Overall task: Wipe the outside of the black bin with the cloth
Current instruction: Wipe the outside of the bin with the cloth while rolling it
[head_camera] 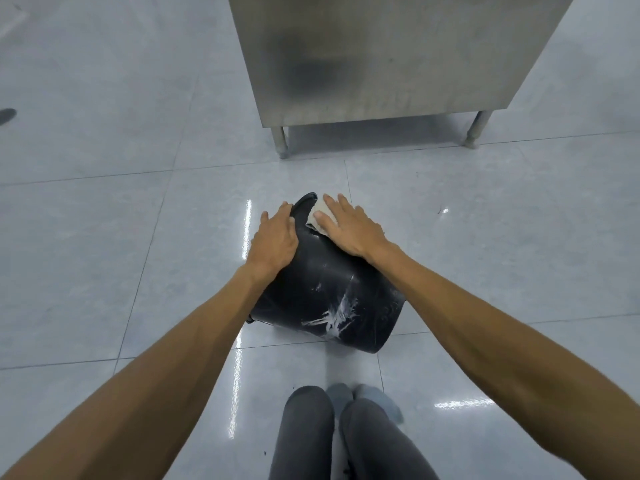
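The black bin (329,299) lies on its side on the tiled floor, with its rim pointing away from me and white smears on its near wall. My left hand (273,242) rests flat on the bin's left upper side, fingers spread near the rim. My right hand (349,226) presses a pale cloth (314,219) flat against the bin's upper wall close to the rim. Most of the cloth is hidden under the palm.
A stainless steel cabinet (381,57) on short legs stands just beyond the bin. My knees in dark trousers (346,434) are close below it. A dark shoe tip (7,115) shows at the far left. Glossy tiled floor (104,237) surrounds everything.
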